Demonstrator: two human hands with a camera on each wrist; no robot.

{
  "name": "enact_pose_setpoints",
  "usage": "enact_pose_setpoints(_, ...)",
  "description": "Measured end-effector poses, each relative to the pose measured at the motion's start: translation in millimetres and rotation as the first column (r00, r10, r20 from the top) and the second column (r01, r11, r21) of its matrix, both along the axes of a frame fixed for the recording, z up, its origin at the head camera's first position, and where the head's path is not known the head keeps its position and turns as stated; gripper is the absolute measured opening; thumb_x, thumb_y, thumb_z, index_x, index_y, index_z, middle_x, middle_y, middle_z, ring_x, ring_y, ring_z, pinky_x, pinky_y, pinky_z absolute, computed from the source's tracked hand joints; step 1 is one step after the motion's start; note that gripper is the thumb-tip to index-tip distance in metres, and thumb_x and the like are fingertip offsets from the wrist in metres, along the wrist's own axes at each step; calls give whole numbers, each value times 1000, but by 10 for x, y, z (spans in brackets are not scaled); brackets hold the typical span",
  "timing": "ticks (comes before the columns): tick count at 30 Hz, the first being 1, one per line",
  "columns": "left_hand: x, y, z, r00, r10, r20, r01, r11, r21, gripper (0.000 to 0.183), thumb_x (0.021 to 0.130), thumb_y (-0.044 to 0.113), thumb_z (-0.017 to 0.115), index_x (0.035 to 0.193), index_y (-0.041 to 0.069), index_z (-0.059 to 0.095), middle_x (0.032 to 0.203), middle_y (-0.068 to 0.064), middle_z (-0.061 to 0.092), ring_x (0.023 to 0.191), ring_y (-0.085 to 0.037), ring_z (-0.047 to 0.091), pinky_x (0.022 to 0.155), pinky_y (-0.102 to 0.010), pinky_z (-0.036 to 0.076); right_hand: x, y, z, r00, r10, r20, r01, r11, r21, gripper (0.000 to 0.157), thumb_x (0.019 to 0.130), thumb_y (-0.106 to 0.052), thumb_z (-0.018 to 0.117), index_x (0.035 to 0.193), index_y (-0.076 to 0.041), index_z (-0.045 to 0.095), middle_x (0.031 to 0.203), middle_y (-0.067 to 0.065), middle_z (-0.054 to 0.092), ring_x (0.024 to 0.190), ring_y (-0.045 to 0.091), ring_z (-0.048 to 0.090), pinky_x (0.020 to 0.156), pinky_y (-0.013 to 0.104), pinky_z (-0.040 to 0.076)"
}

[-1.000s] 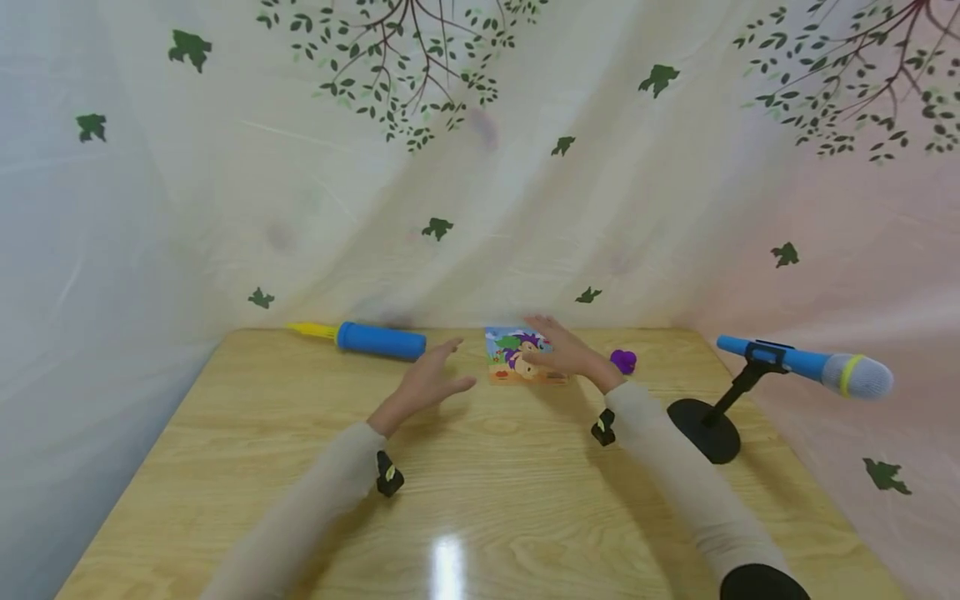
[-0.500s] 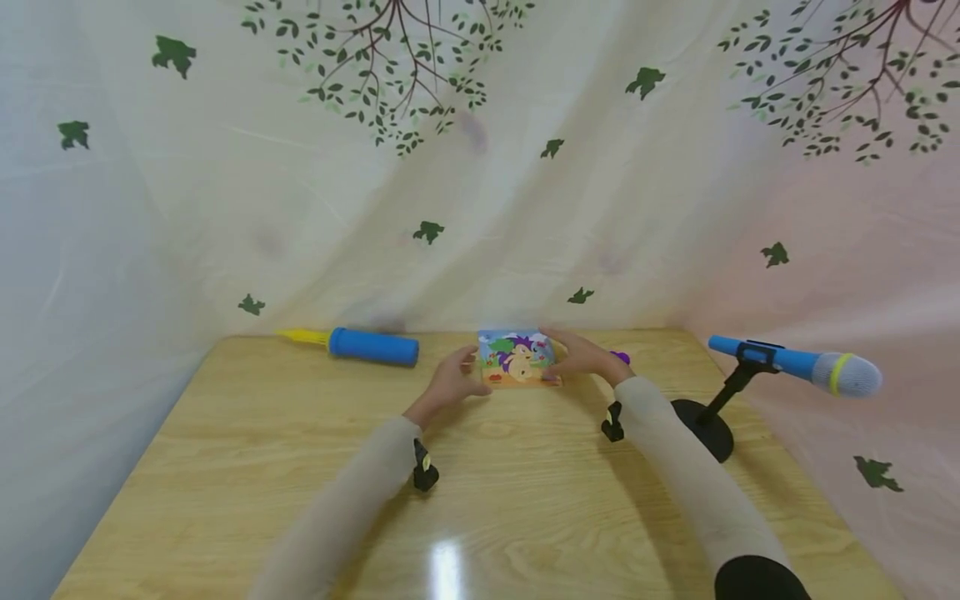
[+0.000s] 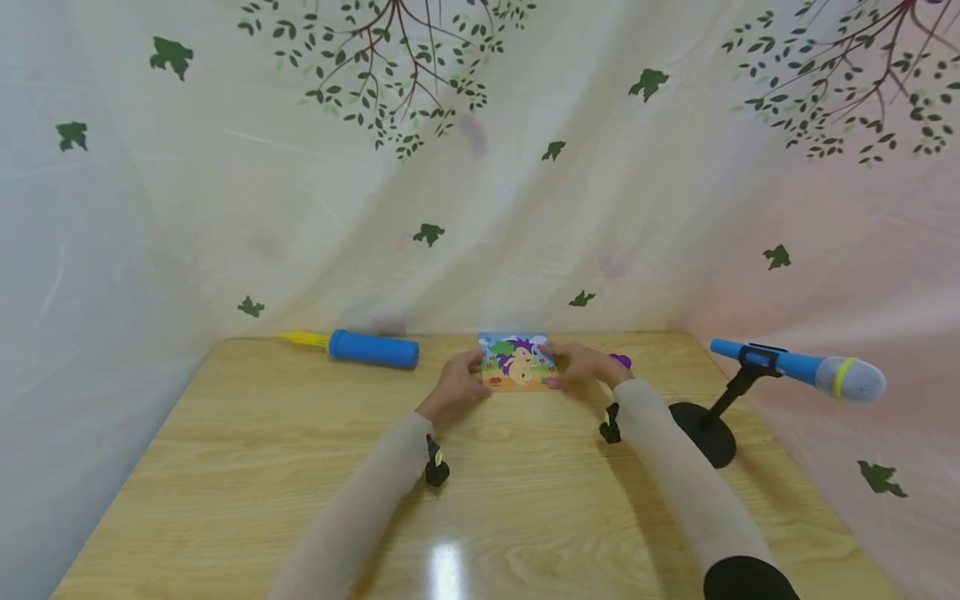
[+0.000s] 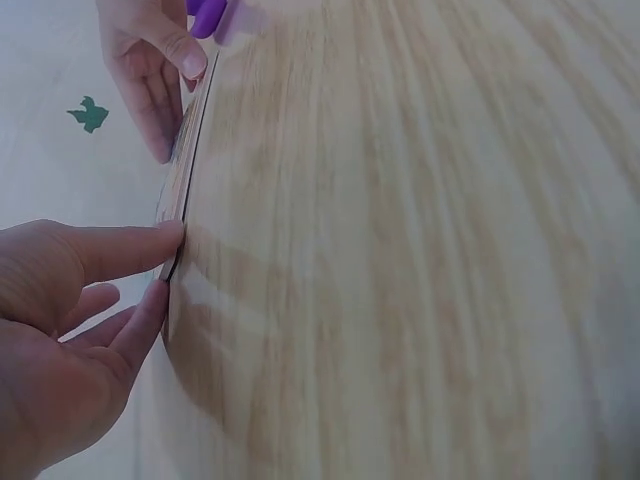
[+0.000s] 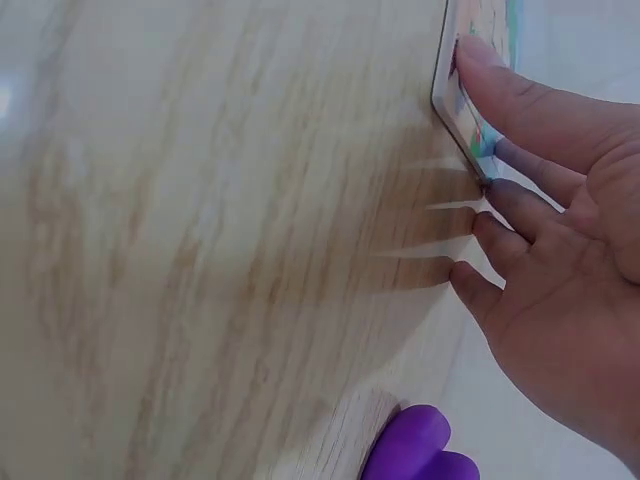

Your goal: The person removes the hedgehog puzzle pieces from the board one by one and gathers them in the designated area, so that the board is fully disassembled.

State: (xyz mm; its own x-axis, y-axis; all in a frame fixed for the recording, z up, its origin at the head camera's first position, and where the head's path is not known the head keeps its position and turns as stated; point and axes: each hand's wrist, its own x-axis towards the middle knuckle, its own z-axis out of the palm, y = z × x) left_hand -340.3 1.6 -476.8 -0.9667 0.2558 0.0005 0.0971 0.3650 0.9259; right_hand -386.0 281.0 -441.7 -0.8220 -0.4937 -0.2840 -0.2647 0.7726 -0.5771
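A flat picture board with a purple-haired cartoon hedgehog lies at the table's far edge. My left hand holds its left side; in the left wrist view its thumb and a finger meet the board's thin edge. On the opposite side my right hand pinches the board, its thumb on the top face and fingers along the side. The other right fingers are spread near the tabletop. What lies under the board is hidden.
A blue hand pump with a yellow nozzle lies left of the board. Partly behind my right hand sits a purple lobed object. At the right, a blue microphone rests on a black stand. A leaf-printed cloth hangs behind the table.
My left hand has come right, from beside the pump to the board's left side. My right hand has drawn back from over the board to its right side, and both now hold it.
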Motion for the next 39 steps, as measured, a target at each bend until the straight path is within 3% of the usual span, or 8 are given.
enact_pose_setpoints(3,27,-30,-2,1000,7,26,-7,1000,-10,75,78,-11,76,147,-4,48,137,-24,60,126,-37,59,107,-43,51,42,-23,10,1000,0,8,0,1000,-11,84,94,-20,74,160,-2,25,167,26,13,154,50,7,124,64,10)
enact_pose_setpoints(14,150,-289,75,998,-24,-54,13,980,-201,59,75,1,85,129,-7,64,119,-19,64,109,-31,60,103,-45,51,232,-186,11,998,23,-65,-20,999,49,81,93,-28,75,159,-9,33,167,19,23,154,47,16,124,63,16)
enact_pose_setpoints(17,197,-372,103,995,-75,-61,56,963,-264,46,74,2,86,116,-9,69,101,-12,61,93,-22,55,88,-37,52,309,-244,3,994,61,-95,-57,997,46,80,92,-29,77,158,-8,36,166,19,26,154,46,19,124,61,18)
enact_pose_setpoints(20,253,-461,115,986,-137,-91,101,939,-329,28,74,3,87,90,-9,67,84,-8,49,80,-18,44,71,-30,41,394,-305,-23,989,95,-113,-90,995,48,81,91,-30,77,157,-7,37,166,18,28,153,46,21,124,61,19)
enact_pose_setpoints(22,305,-516,115,985,-150,-81,112,929,-353,30,74,3,87,90,-11,67,85,-9,51,80,-18,45,71,-30,42,453,-348,-50,988,108,-114,-103,994,45,82,91,-32,78,157,-8,37,166,17,28,154,45,20,124,60,19)
enact_pose_setpoints(27,496,-643,133,993,-112,-31,90,914,-395,56,73,6,90,123,-9,69,104,-12,62,92,-20,54,84,-34,53,625,-459,-92,985,128,-115,-124,992,38,83,89,-35,79,157,-9,38,166,15,29,154,42,22,124,59,19)
enact_pose_setpoints(31,651,-748,149,990,-134,-49,101,902,-421,53,70,7,92,117,-8,72,98,-10,61,86,-18,51,76,-30,49,781,-567,-96,983,125,-135,-120,992,43,82,87,-37,81,155,-10,42,165,15,33,153,40,27,124,57,23)
enact_pose_setpoints(39,913,-1021,199,981,-184,-69,125,856,-502,53,68,13,93,115,-2,75,96,-6,61,87,-17,53,78,-32,49,1062,-834,-80,974,146,-174,-136,988,68,81,86,-41,81,152,-10,46,162,15,36,152,38,32,123,54,27)
